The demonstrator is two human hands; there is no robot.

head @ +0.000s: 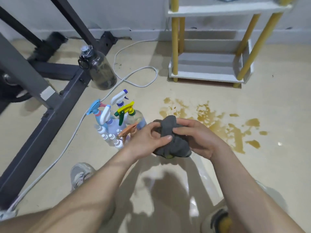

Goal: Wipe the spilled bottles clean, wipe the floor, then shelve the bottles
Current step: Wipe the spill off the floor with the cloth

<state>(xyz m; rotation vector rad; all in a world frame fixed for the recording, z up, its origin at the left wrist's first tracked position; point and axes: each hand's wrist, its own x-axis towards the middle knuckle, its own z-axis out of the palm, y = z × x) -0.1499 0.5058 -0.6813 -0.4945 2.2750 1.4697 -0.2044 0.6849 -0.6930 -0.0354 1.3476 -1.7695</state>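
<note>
The glossy beige floor (277,115) fills most of your view. To your left a dark grey metal frame of square bars (50,105) runs across it at an angle. Far right, against the wall, stands a white shelf unit with yellow round posts (207,64); its lowest board sits just above the floor.

Between that shelf and you, a yellow-brown liquid spill (235,132) lies in ragged patches and scattered drops, to the right of your hands.

A large smoky transparent jug with a dark handle loop (101,69) stands upright beside the frame, and a white cable (139,81) loops past it and trails back along the floor to your left.

The plastic spray bottles (116,120) stand upright in a tight cluster on the floor, left of the spill and just beyond your left hand. Among them are white, light blue and yellow-and-green trigger heads, with several small white-capped bottles at the near side.

You hold a bunched dark grey cloth (170,130) above the floor, in front of you. Your left hand (148,140) grips its left side, thumb laid across the fabric and fingers curled in. Your right hand (200,138) wraps its fingers round the right side.

A pale sneaker (80,174) shows under your left forearm.
</note>
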